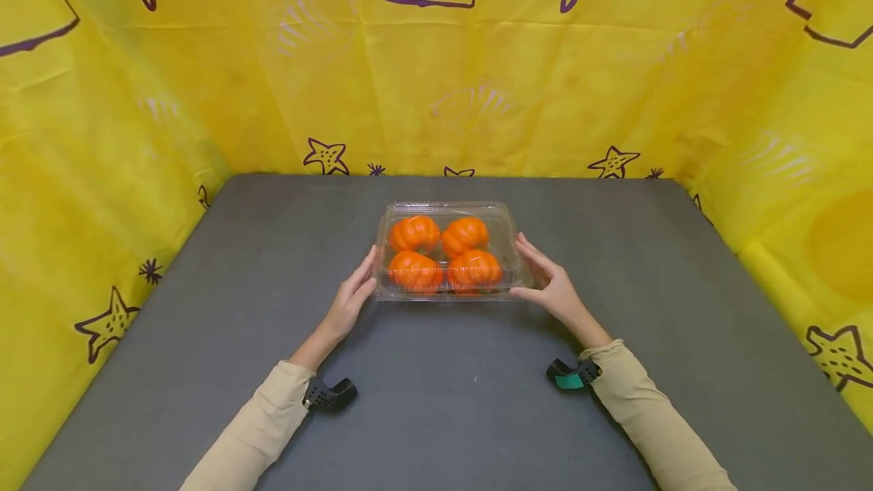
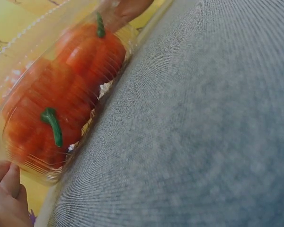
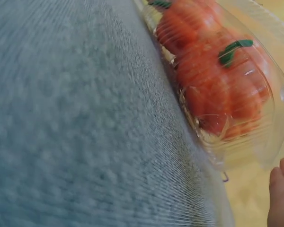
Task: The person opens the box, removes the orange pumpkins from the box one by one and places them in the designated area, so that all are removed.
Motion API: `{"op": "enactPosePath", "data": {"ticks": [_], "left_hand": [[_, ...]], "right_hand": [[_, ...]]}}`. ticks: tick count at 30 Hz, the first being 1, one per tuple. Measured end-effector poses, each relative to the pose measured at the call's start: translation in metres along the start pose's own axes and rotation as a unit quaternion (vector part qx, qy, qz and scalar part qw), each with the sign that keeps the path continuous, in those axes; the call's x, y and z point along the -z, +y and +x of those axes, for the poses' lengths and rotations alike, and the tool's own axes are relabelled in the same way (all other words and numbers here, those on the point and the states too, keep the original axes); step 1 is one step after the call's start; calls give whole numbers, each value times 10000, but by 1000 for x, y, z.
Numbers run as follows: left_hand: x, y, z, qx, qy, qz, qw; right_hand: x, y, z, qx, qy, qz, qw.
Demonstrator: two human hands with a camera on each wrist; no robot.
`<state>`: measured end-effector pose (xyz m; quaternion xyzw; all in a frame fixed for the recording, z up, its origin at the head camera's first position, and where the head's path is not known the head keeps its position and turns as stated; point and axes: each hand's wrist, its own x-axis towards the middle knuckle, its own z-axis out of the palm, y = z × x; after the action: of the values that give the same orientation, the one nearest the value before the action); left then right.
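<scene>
A clear plastic clamshell container (image 1: 450,209) sits on the grey table with its lid down. Inside are several small orange pumpkins (image 1: 415,272), some showing green stems in both wrist views. At the container's left end, my left hand (image 1: 345,304) rests its nearly straight fingers along the side, thumb near the front corner. My right hand (image 1: 555,290) is at the opposite end, fingers extended along the side and thumb spread to the front right corner. In the right wrist view, that hand's fingertips (image 3: 275,177) appear right by the container's end.
The grey tabletop (image 1: 436,400) stretches around the container. Yellow cloth (image 1: 409,97) printed with stars and shells hangs behind the table and along both sides. Dark wrist-worn cameras (image 1: 332,395) sit on both forearms, over beige sleeves (image 1: 252,430).
</scene>
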<state>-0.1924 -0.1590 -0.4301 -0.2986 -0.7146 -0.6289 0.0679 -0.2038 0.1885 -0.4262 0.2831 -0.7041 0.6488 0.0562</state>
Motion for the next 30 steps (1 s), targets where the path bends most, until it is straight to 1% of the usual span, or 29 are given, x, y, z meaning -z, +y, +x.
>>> {"op": "enactPosePath", "data": {"ticks": [2, 5, 8, 12, 14, 16, 20, 23, 27, 30], "left_hand": [[2, -7, -1, 35, -60, -133, 9999], [2, -6, -1, 164, -139, -208, 9996], [0, 0, 2, 332, -99, -113, 9993], [-5, 10, 5, 497, 115, 200, 9985], [-7, 13, 6, 527, 174, 269, 9981], [-7, 14, 5, 551, 193, 313, 9978], [-6, 16, 1, 552, 251, 320, 9976], [-5, 16, 0, 504, 262, 237, 9981], [-5, 15, 1, 342, 119, 142, 9992], [-5, 14, 2, 233, 53, 137, 9996]], "right_hand": [[0, -2, 3, 71, 32, -10, 10000], [2, -7, 10, 54, 87, -7, 9999], [6, -14, 19, -81, 162, 4, 9998], [13, -25, 34, -292, 349, 44, 9990], [15, -28, 41, -298, 409, 133, 9986], [17, -29, 48, -196, 384, 250, 9988], [16, -27, 61, -67, 287, 325, 9990], [17, -25, 70, -66, 359, 313, 9988], [22, -23, 81, -104, 579, 369, 9976], [27, -24, 90, -236, 555, 254, 9979]]}}
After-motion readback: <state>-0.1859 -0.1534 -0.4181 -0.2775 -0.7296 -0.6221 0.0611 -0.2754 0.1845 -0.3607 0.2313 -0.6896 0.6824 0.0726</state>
